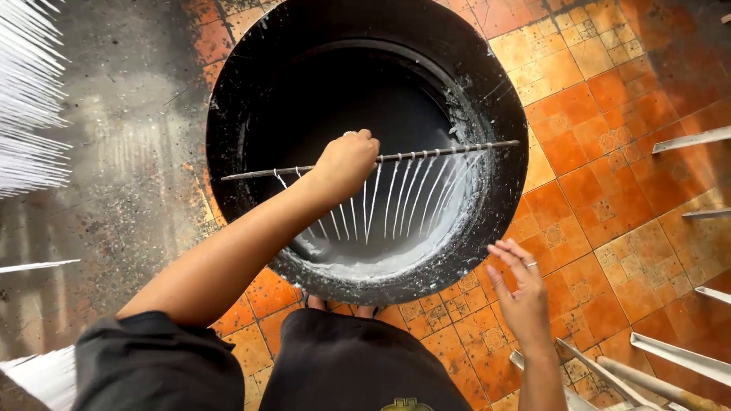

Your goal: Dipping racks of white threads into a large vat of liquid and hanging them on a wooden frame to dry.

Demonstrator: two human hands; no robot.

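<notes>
My left hand point(346, 161) grips a thin metal rod point(426, 152) held level over a big black round vat point(365, 137). Several white wax-coated strings point(396, 202) hang from the rod and slant down toward the vat's inside wall. White wax point(396, 255) pools along the vat's near inner side. My right hand point(519, 293) hovers open beside the vat's near right rim, fingers spread, a ring on one finger, holding nothing.
The vat stands on an orange patterned tile floor point(601, 175). Grey stained concrete point(114, 152) lies to the left. Rows of thin white sticks point(27, 99) fan in at the left edge. White-coated bars point(685, 358) of a rack jut in at the right.
</notes>
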